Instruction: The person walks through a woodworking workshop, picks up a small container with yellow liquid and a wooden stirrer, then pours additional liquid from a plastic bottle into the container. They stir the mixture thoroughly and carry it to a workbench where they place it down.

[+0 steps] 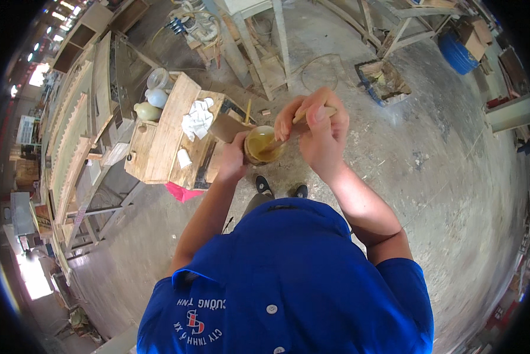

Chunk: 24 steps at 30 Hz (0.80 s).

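Note:
My left hand (234,158) is wrapped around the side of a clear cup (247,154) with yellowish liquid (259,141) inside. Above the cup's right rim, my right hand (322,133) is closed on a brush with a pale wooden handle (315,112). Its brownish lower end reaches down into the cup; the fingers partly cover the rest. A flat brown piece (227,127) shows just beyond my left hand, and I cannot tell whether that hand touches it.
At my left stands a wooden bench (161,138) bearing crumpled white paper (198,119), a small white cup (184,157) and several rounded containers (148,111). Wooden racks (79,135) stand farther left. On the concrete floor are a shallow tray (386,82) and a blue tub (457,54).

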### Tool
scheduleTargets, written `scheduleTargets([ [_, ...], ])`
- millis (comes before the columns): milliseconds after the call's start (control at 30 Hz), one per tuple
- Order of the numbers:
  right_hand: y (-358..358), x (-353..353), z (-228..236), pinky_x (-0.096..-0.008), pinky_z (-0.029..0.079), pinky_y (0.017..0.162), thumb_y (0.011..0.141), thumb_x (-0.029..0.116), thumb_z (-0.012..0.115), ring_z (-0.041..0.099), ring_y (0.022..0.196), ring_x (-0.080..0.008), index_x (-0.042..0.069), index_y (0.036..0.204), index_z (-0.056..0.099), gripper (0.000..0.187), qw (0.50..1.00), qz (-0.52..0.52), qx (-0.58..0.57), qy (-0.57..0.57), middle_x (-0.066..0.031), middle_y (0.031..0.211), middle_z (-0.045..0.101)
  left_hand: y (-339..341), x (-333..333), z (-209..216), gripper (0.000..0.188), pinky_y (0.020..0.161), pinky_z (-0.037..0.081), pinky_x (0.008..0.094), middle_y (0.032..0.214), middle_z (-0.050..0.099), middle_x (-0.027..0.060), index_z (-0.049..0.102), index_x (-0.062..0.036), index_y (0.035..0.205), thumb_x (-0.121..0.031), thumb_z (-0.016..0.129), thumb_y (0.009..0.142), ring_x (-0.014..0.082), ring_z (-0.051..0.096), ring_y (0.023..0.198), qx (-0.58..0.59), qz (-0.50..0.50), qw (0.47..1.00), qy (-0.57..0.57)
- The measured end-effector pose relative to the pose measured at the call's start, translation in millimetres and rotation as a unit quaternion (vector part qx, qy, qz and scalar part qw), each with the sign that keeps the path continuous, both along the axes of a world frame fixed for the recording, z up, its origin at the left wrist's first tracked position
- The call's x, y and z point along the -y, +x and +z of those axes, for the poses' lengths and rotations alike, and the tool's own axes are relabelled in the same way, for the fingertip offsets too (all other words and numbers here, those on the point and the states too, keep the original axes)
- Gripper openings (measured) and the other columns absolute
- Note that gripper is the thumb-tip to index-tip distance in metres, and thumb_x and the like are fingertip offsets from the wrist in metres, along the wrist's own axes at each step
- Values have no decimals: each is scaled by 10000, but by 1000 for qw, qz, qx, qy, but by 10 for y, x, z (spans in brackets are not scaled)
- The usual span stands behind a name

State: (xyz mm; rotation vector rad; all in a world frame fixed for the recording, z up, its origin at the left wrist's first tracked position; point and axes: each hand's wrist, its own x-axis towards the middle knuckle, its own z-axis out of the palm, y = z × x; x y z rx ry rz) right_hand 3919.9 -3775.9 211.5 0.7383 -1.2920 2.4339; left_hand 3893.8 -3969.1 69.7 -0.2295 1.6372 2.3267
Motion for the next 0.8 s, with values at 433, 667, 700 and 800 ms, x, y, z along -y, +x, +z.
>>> scheduleTargets([
  [433, -118, 24, 63, -347, 439, 536, 933, 389, 438, 502, 566, -220, 58, 849, 415, 342, 999, -29, 42, -10, -147, 659, 505, 86, -155, 137, 253, 749, 493, 291, 964, 616, 90, 582, 41, 1026, -143, 517, 864, 166, 606, 858, 77, 11, 995, 60],
  [667, -64, 81, 37, -309, 450, 529, 940, 320, 452, 527, 567, -178, 45, 826, 412, 300, 999, 5, 28, -17, -140, 687, 541, 66, -72, 167, 252, 761, 485, 301, 991, 605, 97, 574, 32, 1047, -139, 493, 879, 171, 594, 879, 83, 22, 995, 49],
  [700, -106, 104, 55, -289, 455, 528, 944, 285, 458, 540, 572, -156, 39, 815, 410, 282, 999, 5, 22, -35, -138, 702, 561, 66, -99, 147, 257, 788, 482, 316, 1015, 595, 105, 565, 28, 1063, -142, 475, 892, 182, 588, 905, 82, 14, 995, 51],
  [800, -157, 32, -1, -286, 453, 529, 942, 297, 464, 541, 576, -151, 42, 819, 415, 287, 998, -26, 28, -49, -129, 700, 562, 14, -57, 153, 264, 790, 480, 325, 1003, 592, 109, 554, 35, 1068, -147, 457, 902, 191, 584, 905, 87, 13, 995, 38],
])
